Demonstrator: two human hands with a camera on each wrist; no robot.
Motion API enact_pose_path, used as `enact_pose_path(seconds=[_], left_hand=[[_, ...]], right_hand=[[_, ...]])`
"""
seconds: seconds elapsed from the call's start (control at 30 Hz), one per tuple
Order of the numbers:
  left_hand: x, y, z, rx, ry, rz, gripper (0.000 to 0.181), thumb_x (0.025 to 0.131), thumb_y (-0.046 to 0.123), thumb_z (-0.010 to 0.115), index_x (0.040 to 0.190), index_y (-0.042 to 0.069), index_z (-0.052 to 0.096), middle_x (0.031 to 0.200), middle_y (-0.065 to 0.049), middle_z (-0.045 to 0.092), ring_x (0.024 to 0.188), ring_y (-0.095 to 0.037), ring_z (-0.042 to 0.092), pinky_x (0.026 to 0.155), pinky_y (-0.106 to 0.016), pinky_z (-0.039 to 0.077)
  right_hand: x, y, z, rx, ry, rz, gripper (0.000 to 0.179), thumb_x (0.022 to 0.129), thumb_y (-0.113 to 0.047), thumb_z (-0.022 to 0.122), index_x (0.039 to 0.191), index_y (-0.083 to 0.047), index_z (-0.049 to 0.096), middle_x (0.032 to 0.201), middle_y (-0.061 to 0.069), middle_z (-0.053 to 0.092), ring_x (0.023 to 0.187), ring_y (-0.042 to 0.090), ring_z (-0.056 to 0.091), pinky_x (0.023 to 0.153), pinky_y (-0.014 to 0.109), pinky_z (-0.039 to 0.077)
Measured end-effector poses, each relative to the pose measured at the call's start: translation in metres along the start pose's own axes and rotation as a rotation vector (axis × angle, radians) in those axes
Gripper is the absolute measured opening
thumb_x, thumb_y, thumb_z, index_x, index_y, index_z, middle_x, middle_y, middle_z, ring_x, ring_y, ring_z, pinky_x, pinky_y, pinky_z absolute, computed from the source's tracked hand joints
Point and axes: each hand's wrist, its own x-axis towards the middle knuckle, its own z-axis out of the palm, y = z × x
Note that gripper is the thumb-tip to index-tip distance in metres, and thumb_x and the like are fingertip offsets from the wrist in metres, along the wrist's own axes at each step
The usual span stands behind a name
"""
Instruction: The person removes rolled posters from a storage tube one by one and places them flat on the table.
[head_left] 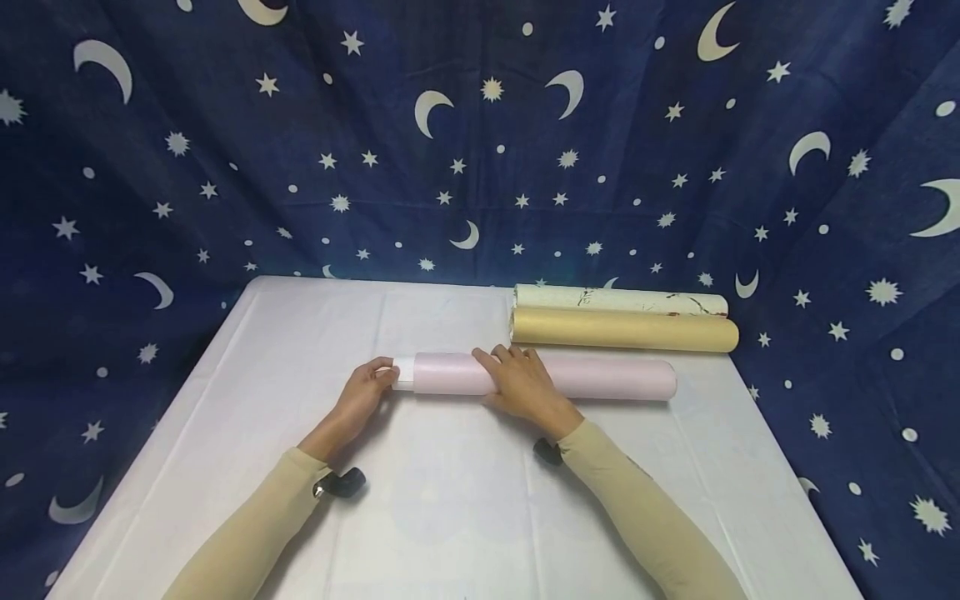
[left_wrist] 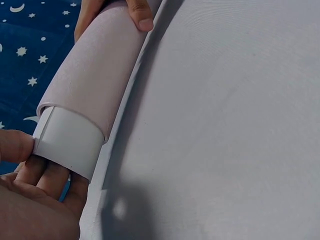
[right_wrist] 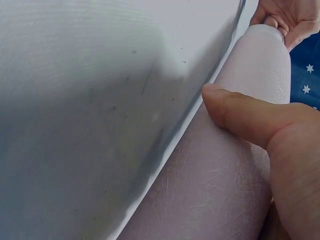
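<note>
A pink textured wallpaper roll lies crosswise on the table. From its left end sticks out a short white rolled sheet with a lengthwise edge showing. My left hand pinches this white end, thumb outside and several fingers tucked into its opening, as the left wrist view shows. Over the middle of the pink roll, my right hand grips from above. Its thumb lies along the near side in the right wrist view, with the other fingers mostly hidden behind the roll.
Behind the pink roll, a gold roll and a white roll with a dark branch pattern lie side by side near the table's back right edge. A white cloth covers the table. Dark blue star-and-moon fabric hangs around it.
</note>
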Motion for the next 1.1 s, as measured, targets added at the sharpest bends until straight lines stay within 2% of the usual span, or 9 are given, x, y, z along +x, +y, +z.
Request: enact_pose_path(seconds=[0.1, 0.27, 0.67, 0.9, 1.1], left_hand=[[0.000, 0.001, -0.002, 0.010, 0.010, 0.002, 0.037, 0.103, 0.021, 0.047, 0.131, -0.002, 0.051, 0.096, -0.002, 0.058, 0.093, -0.020, 0.050, 0.087, -0.031, 0.041], [0.000, -0.001, -0.005, 0.008, 0.019, 0.003, 0.037, 0.103, 0.021, 0.047, 0.131, -0.002, 0.051, 0.102, -0.005, 0.058, 0.094, -0.019, 0.050, 0.090, -0.032, 0.042], [0.000, 0.000, -0.014, 0.017, 0.039, -0.014, 0.038, 0.103, 0.023, 0.047, 0.133, 0.000, 0.050, 0.109, -0.008, 0.064, 0.097, -0.019, 0.051, 0.091, -0.033, 0.042], [-0.002, 0.001, -0.017, 0.020, 0.041, -0.017, 0.040, 0.104, 0.025, 0.047, 0.135, -0.001, 0.049, 0.112, -0.011, 0.064, 0.102, -0.020, 0.053, 0.096, -0.037, 0.043], [-0.002, -0.001, -0.023, 0.006, 0.051, -0.019, 0.040, 0.103, 0.024, 0.046, 0.135, -0.001, 0.048, 0.108, -0.009, 0.063, 0.101, -0.020, 0.052, 0.094, -0.035, 0.042]], right_hand=[[-0.002, 0.001, -0.001, 0.001, 0.006, 0.000, 0.081, 0.079, -0.041, 0.080, 0.148, -0.023, 0.042, 0.121, 0.008, 0.061, 0.114, 0.035, 0.057, 0.098, 0.053, 0.042], [-0.005, 0.005, -0.001, -0.018, 0.027, -0.008, 0.081, 0.078, -0.043, 0.081, 0.147, -0.023, 0.043, 0.120, 0.008, 0.061, 0.112, 0.033, 0.058, 0.094, 0.051, 0.044], [-0.010, 0.013, -0.004, -0.036, 0.034, 0.006, 0.080, 0.078, -0.042, 0.080, 0.147, -0.024, 0.044, 0.121, 0.008, 0.060, 0.115, 0.031, 0.056, 0.096, 0.050, 0.043], [-0.016, 0.018, -0.005, -0.027, 0.036, 0.020, 0.080, 0.078, -0.040, 0.081, 0.147, -0.024, 0.044, 0.125, 0.009, 0.059, 0.118, 0.032, 0.054, 0.096, 0.050, 0.042], [-0.019, 0.022, -0.008, -0.032, 0.048, 0.021, 0.079, 0.078, -0.040, 0.081, 0.147, -0.023, 0.045, 0.132, 0.011, 0.057, 0.122, 0.034, 0.054, 0.097, 0.051, 0.043]])
